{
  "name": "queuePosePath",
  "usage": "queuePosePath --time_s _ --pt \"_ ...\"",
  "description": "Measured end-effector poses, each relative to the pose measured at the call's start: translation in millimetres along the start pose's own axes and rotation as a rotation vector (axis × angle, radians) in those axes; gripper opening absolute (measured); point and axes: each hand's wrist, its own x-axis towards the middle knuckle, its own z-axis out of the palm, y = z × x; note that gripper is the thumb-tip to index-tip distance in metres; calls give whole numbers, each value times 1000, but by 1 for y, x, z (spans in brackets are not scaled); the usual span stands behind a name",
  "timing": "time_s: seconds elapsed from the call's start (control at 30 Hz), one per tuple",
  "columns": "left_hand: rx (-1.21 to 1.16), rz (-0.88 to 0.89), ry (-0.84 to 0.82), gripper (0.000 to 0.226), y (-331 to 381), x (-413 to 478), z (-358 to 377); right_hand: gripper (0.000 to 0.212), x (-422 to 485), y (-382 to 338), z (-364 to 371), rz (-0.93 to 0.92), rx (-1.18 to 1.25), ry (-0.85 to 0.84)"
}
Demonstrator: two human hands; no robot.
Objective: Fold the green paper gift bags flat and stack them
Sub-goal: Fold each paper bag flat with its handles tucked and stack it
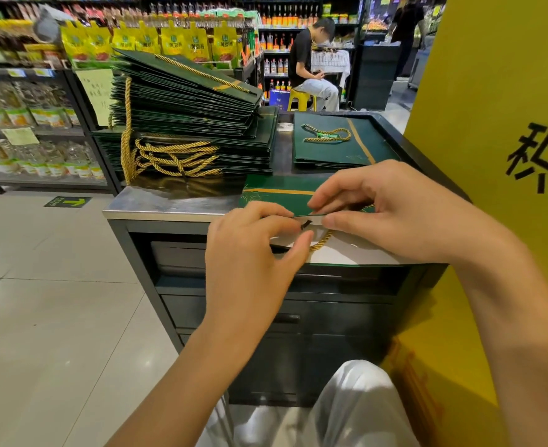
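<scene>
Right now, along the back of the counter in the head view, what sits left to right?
tall stack of folded dark green paper bags with gold rope handles → small white round object → low pile of flat green paper bags → yellow panel with black lettering

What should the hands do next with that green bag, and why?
Probably press the lifted edge down flat. The left hand and right hand pinch that edge of the green bag, its white inside shows and the gold rope handle loops out beneath, so it doesn't look flat enough yet for the tall stack.
</scene>
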Motion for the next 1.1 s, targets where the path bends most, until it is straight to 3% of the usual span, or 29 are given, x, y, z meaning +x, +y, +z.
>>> queuePosePath --time_s 0.23,0.7,0.77,0.83,0.93,1.0,1.1 --pt "-58 -3 6 8 2 2 6 16 -2 -1 -1 -20 37 4" --pt "-361 -92 -193 16 -20 0 -31 21 -6 6 -6 9 100 23" --pt "-354 -224 -120 30 -19 -2 -29 24 -8 8 -4 16 118 41" --pt "-378 -520 26 47 -14 -3 -26 28 -11 9 -1 13 119 57" --pt "-754 -957 0 50 -14 -1 -23 32 -15 12 7 49 69 64" --pt "-1009 -1058 -70 32 -14 -1 -22 36 -18 13 11 77 3 60" --pt "-1134 -1092 -89 22 -11 0 -25 61 -21 11 16 112 -85 24"
